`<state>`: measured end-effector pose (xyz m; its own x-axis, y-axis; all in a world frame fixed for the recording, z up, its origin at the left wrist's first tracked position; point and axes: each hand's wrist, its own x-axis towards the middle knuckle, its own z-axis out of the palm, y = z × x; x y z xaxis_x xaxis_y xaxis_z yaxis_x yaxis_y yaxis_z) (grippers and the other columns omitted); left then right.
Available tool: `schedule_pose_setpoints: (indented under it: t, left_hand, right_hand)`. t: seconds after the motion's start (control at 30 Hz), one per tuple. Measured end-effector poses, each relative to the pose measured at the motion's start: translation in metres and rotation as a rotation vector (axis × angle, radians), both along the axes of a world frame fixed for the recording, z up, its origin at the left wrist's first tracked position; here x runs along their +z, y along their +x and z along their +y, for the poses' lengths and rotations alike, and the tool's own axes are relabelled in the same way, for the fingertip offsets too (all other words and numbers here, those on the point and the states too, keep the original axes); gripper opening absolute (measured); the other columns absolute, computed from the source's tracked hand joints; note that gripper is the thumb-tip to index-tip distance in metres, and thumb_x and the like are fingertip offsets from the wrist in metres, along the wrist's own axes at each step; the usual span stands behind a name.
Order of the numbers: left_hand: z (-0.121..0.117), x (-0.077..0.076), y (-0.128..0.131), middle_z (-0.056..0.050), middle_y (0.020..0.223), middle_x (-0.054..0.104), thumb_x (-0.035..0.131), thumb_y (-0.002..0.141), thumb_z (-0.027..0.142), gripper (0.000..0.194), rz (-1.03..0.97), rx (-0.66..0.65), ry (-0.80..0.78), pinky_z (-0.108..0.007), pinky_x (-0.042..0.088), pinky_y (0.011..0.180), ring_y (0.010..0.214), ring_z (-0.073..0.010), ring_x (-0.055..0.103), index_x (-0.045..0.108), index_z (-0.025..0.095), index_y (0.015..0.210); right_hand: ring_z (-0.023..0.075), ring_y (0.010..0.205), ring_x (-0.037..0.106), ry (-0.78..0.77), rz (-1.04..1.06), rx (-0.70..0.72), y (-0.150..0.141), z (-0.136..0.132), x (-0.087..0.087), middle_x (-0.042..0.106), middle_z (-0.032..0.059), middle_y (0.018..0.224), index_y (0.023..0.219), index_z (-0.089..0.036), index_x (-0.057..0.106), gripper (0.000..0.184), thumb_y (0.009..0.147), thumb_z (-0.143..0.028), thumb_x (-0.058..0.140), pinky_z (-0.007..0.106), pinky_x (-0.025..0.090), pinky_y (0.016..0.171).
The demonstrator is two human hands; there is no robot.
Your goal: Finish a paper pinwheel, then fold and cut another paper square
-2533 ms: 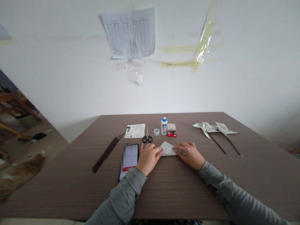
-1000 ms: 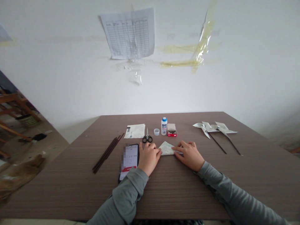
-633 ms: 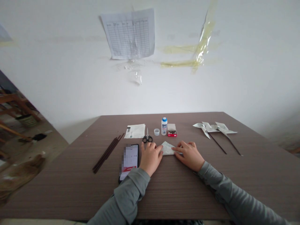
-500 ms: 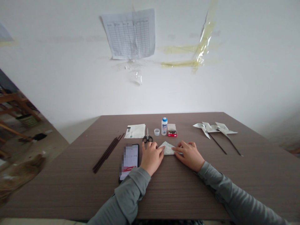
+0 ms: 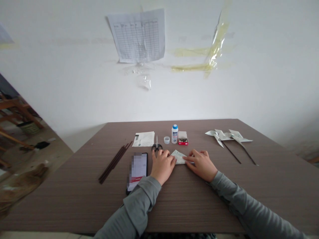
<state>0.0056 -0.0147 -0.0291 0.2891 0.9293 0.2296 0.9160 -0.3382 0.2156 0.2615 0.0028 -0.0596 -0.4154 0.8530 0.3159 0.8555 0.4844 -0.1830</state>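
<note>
- Paper triangle (image 5: 178, 157): folded, printed sheet lying flat on the desk (image 5: 199, 205), centred between both hands, just in front of the scissors.
- Left hand (image 5: 162, 167): grip open, not clamped, fingers resting against the paper's left corner.
- Right hand (image 5: 201, 165): grip open, not clamped, fingers spread and lying on the paper's right corner.
- Step in hand: looks like a fold being held or creased. Next move calls for a firm, even press along the edge, with the corners kept aligned.
- Desk items, far side: printed sheets (image 5: 143, 138), steel scissors (image 5: 156, 147), small clear cap (image 5: 166, 140), white glue bottle with blue cap (image 5: 174, 134), small red box (image 5: 182, 138).
- Left of hands: dark thin sticks (image 5: 115, 162), phone (image 5: 138, 169) lying face up, screen partly pixelated.
- Right side: paper pinwheels on sticks (image 5: 219, 136), lying on the desk.
- Room: gridded sheet (image 5: 138, 35) and yellowed tape strips (image 5: 214, 49) on a white wall; wooden furniture (image 5: 15, 113) on the floor at far left.
</note>
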Motion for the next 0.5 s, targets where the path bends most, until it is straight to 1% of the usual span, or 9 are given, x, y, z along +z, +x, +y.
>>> schedule_pose_setpoints:
  t: [0.07,0.13,0.23,0.3,0.4,0.5]
  left_hand:
    - [0.0020,0.0006,0.0026,-0.011,0.144,0.091,0.077,0.126,0.029,0.025,0.010,-0.006,-0.018,-0.084,0.046,0.150,0.146,-0.0395,0.074,0.102,0.030,0.128]
    - [0.0031,0.0016,0.0048,-0.012,0.143,0.091,0.078,0.125,0.025,0.025,0.015,-0.010,-0.037,-0.084,0.046,0.151,0.147,-0.0397,0.075,0.101,0.029,0.135]
    - [0.0033,0.0023,0.0068,-0.012,0.145,0.091,0.079,0.122,0.022,0.035,0.013,-0.012,-0.042,-0.084,0.047,0.151,0.147,-0.0399,0.076,0.099,0.032,0.150]
    - [0.0031,0.0022,0.0073,-0.012,0.146,0.090,0.077,0.122,0.022,0.041,0.019,-0.014,-0.044,-0.084,0.048,0.150,0.146,-0.0402,0.075,0.097,0.035,0.156]
    - [0.0030,0.0019,0.0077,-0.013,0.149,0.088,0.073,0.123,0.023,0.047,0.033,-0.014,-0.051,-0.085,0.048,0.149,0.146,-0.0407,0.073,0.094,0.037,0.162]
    - [0.0032,0.0030,0.0083,-0.013,0.148,0.088,0.073,0.123,0.023,0.048,0.029,-0.010,-0.053,-0.086,0.048,0.149,0.145,-0.0415,0.074,0.094,0.038,0.163]
  right_hand:
    - [0.0295,0.113,0.085,-0.013,-0.008,-0.004,-0.0001,0.0000,0.0003,0.092,0.0117,0.128,0.143,-0.038,0.103,0.038,0.122,-0.028,0.073,0.054,0.057,0.114]
    - [0.0299,0.114,0.085,-0.022,-0.017,-0.009,-0.0002,0.0000,0.0009,0.092,0.0114,0.129,0.144,-0.039,0.103,0.037,0.122,-0.029,0.074,0.054,0.058,0.115]
    - [0.0301,0.116,0.086,-0.018,-0.026,-0.009,-0.0005,-0.0004,0.0016,0.092,0.0117,0.131,0.144,-0.039,0.103,0.037,0.124,-0.029,0.074,0.054,0.059,0.116]
    - [0.0301,0.116,0.087,-0.013,-0.031,-0.012,-0.0010,-0.0007,0.0016,0.093,0.0110,0.130,0.143,-0.040,0.103,0.036,0.123,-0.029,0.075,0.054,0.060,0.115]
    - [0.0305,0.115,0.088,0.003,-0.028,-0.024,-0.0017,-0.0010,0.0006,0.093,0.0101,0.128,0.142,-0.041,0.104,0.035,0.122,-0.028,0.078,0.053,0.060,0.115]
    - [0.0307,0.115,0.088,0.004,-0.029,-0.024,-0.0022,-0.0009,-0.0007,0.093,0.0104,0.129,0.142,-0.041,0.103,0.036,0.122,-0.027,0.078,0.054,0.060,0.116]
